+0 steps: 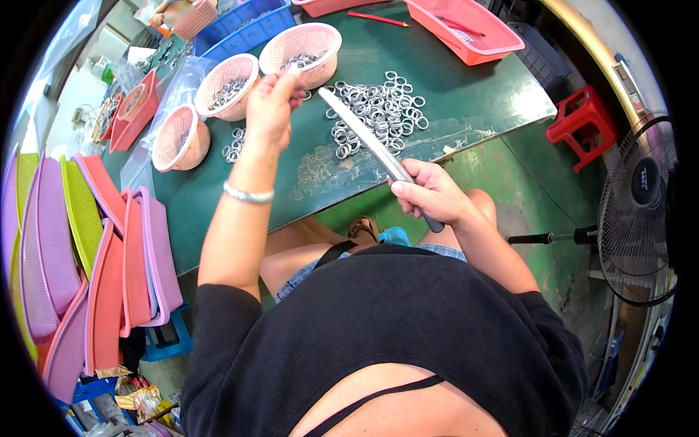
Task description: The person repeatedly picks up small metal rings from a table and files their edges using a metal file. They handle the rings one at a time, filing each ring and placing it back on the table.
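My right hand point(435, 191) grips the dark handle end of a long tapered metal ring mandrel point(362, 132), which slants up and left over the table. Its tip lies close to a loose pile of silver rings point(389, 109). My left hand point(273, 109) is raised in front of a round pink basket point(320, 45), fingers curled and thumb pressed in; whatever they hold, if anything, is too small to tell. Rings lie inside that basket and in a second pink basket point(212, 97) to its left. A smaller heap of rings point(234, 143) sits below the left wrist.
A third pink basket point(164, 146) stands at the left on the green table point(291, 207). Farther back are a blue crate point(251, 33), a red pencil point(375, 18) and a pink tray point(437, 44). Stacked plastic baskets point(102, 247) crowd the left; a fan point(644, 182) and red stool point(582, 120) stand right.
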Available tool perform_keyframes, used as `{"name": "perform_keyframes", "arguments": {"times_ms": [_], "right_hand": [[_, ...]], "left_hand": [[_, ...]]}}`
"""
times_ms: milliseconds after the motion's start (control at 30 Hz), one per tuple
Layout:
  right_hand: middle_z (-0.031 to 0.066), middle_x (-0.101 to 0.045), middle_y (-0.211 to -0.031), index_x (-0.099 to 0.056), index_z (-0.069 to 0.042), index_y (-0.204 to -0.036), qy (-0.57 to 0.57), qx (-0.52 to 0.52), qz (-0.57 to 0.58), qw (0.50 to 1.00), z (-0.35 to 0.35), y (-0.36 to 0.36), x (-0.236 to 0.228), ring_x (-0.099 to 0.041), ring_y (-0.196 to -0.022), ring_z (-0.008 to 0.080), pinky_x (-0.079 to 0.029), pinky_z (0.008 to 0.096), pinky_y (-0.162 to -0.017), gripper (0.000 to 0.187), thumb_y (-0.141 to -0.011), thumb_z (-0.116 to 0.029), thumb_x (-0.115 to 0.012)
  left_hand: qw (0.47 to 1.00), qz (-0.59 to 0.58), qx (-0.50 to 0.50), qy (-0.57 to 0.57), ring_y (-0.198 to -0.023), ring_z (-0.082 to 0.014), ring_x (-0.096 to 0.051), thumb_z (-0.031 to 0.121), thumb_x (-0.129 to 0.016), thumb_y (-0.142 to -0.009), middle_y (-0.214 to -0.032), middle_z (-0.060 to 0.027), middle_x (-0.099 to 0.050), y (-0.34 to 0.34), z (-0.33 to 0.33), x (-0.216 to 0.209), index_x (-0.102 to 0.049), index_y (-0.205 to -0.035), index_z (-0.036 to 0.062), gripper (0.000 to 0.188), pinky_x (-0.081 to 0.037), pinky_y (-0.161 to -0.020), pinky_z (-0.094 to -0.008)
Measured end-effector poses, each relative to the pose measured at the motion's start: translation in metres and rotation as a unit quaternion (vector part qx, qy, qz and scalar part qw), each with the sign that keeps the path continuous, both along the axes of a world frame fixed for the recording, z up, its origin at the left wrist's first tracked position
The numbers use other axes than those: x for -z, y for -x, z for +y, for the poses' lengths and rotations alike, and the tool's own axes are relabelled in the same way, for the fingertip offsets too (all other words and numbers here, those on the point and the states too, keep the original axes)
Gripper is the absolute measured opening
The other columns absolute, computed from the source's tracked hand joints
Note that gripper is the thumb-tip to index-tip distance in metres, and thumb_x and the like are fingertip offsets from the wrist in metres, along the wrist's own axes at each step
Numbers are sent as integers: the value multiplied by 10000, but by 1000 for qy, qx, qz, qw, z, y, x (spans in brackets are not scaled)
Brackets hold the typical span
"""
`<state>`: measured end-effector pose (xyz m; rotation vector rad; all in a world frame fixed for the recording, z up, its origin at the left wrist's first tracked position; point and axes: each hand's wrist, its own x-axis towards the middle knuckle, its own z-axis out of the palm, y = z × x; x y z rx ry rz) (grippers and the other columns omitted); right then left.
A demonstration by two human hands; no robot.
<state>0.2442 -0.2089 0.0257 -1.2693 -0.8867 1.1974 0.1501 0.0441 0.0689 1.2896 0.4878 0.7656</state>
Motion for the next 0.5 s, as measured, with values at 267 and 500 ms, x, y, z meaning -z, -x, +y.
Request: {"name": "perform_keyframes", "arguments": {"times_ms": [267,500], "right_hand": [[-17,-502,-606,-513,-53,-873,2,55,24,998,-12,-10,9,-462,-508,30,-369,165,-434,153,-834,-199,-540],[-15,-504,-604,-508,-55,-865,13,56,26,998,-15,-14,14,-462,-511,28,-365,163,-431,147,-836,-196,-535]], "left_hand": [[910,197,-103,-351,-628,-58,-473,120,-587,-797,-719,-12,-554,-22,33,14,-557,-962,-18,217,-387,-560,-205],[792,332,82,-505,-769,-273,-554,131,-631,-710,-788,-135,-545,-10,1,51,-616,-795,30,132,-442,-686,-355]]}}
